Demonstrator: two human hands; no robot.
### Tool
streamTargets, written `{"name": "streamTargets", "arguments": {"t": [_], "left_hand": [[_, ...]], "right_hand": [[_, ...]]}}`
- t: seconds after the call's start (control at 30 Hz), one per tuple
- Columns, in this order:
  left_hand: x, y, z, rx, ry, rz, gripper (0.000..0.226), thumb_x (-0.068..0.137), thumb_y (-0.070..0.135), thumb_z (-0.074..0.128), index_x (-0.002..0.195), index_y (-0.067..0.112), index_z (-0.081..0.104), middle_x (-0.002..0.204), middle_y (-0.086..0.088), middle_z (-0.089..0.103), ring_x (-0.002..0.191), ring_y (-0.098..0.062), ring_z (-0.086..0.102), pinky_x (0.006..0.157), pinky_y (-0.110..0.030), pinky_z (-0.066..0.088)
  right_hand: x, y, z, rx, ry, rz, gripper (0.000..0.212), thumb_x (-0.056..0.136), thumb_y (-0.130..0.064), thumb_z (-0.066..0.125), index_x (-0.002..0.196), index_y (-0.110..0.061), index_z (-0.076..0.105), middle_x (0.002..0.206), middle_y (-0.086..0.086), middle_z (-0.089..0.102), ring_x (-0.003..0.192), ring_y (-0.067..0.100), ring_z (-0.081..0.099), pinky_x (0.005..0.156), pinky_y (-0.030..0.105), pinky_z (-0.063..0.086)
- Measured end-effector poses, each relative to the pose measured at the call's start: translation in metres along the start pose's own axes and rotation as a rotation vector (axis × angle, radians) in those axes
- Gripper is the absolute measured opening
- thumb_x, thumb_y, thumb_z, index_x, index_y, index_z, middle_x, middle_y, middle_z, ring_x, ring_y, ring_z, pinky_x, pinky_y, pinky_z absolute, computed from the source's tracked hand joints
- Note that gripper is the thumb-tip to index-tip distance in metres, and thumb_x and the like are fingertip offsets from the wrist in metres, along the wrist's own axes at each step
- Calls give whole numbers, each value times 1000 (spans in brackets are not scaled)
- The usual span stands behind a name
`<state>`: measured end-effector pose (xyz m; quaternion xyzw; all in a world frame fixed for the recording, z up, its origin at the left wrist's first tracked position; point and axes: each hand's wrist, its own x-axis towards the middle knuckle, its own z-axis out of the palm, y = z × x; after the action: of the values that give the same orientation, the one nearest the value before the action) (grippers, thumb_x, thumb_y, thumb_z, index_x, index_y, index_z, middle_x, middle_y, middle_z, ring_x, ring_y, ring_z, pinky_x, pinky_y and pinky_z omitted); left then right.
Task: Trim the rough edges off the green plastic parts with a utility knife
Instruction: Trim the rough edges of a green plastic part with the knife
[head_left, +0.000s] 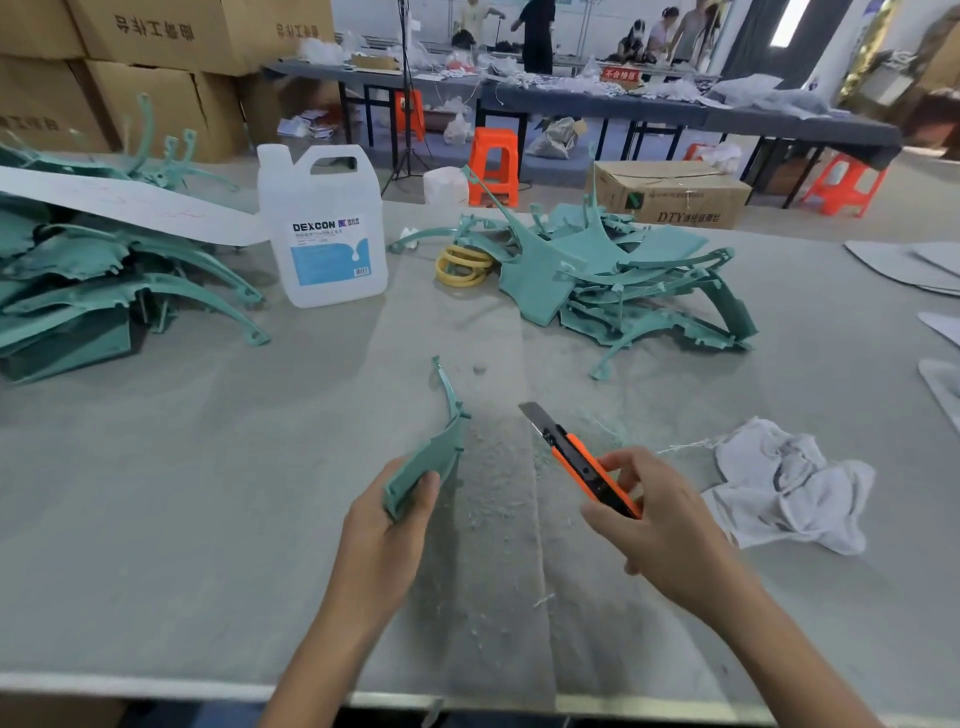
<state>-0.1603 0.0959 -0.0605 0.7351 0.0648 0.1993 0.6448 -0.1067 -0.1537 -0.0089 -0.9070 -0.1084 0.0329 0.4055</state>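
My left hand (387, 525) grips the lower end of a curved green plastic part (439, 447), whose thin tip points up and away from me. My right hand (654, 519) holds an orange and black utility knife (584, 465) with the blade out, pointing up and to the left. The blade is a short way right of the part and does not touch it. A pile of green plastic parts (613, 275) lies behind on the right. Another pile of green parts (98, 280) lies at the left, partly under a white sheet (130, 205).
The grey felt-covered table (208, 493) carries fine shavings between my hands. A white DEXCON jug (324, 228), yellow rings (462, 265) and a crumpled white rag (789, 486) lie around. Cardboard boxes, orange stools and people at long tables are behind.
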Motion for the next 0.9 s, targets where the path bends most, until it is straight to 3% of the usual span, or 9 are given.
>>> {"name": "streamTargets", "arguments": {"t": [0.07, 0.13, 0.27, 0.4, 0.47, 0.53, 0.67, 0.83, 0.9], "left_hand": [[0, -5, 7, -6, 7, -42, 26, 101, 35, 59, 110, 57, 67, 113, 22, 72, 110, 1, 64, 90, -21, 49], [1, -9, 9, 18, 26, -92, 20, 95, 49, 56, 106, 63, 66, 111, 26, 71, 109, 6, 63, 92, -24, 47], [2, -11, 6, 91, 21, -117, 16, 88, 65, 53, 98, 71, 63, 97, 33, 71, 94, 14, 63, 76, -9, 46], [3, -16, 5, 104, 55, -122, 31, 85, 74, 51, 81, 47, 67, 55, 20, 54, 52, 2, 43, 51, -16, 36], [3, -19, 4, 116, 69, -133, 52, 82, 77, 49, 78, 27, 64, 53, 14, 43, 52, -6, 35, 52, -26, 33], [3, -20, 3, 117, 72, -144, 58, 81, 76, 48, 79, 20, 63, 55, 13, 42, 54, -7, 34, 53, -28, 32], [3, -20, 3, 143, 71, -156, 40, 84, 71, 48, 74, 34, 63, 51, 15, 46, 51, -3, 35, 50, -20, 31], [4, -20, 3, 141, 65, -174, 61, 74, 83, 45, 75, 25, 65, 53, 8, 47, 51, -7, 39, 50, -25, 34], [4, -19, 2, 136, 45, -164, 44, 76, 81, 45, 88, 48, 71, 60, 5, 59, 54, -7, 47, 53, -26, 41]], "right_hand": [[-8, -9, 0, 104, -42, -39, 33, 89, -31, 72, 104, -48, 48, 99, -15, 64, 62, 11, 66, 47, 24, 51], [-13, -18, 0, 185, -124, -89, 34, 92, -34, 70, 112, -48, 46, 88, -7, 68, 58, 15, 66, 48, 25, 53], [-14, -34, 3, 155, -231, -186, 35, 94, -53, 59, 124, -62, 45, 82, -1, 69, 52, 9, 61, 48, 19, 49], [-10, -41, 7, 82, -276, -225, 32, 99, -55, 49, 127, -70, 43, 82, -11, 69, 52, 10, 62, 46, 18, 47], [-9, -43, 7, 61, -297, -247, 32, 100, -54, 48, 126, -72, 43, 81, -12, 69, 52, 12, 63, 46, 18, 47], [-9, -45, 8, 62, -316, -260, 31, 101, -52, 48, 124, -72, 44, 81, -12, 69, 52, 11, 63, 45, 18, 47], [-8, -46, 9, 55, -319, -284, 31, 101, -50, 48, 121, -74, 43, 80, -10, 68, 51, 10, 61, 45, 20, 48], [5, -46, 9, -156, -261, -360, 33, 103, -50, 45, 132, -66, 42, 76, -7, 66, 59, 13, 63, 52, 28, 52], [20, -43, 6, -258, -209, -334, 39, 103, -49, 45, 141, -56, 42, 68, -5, 64, 57, 11, 60, 53, 24, 50]]}}
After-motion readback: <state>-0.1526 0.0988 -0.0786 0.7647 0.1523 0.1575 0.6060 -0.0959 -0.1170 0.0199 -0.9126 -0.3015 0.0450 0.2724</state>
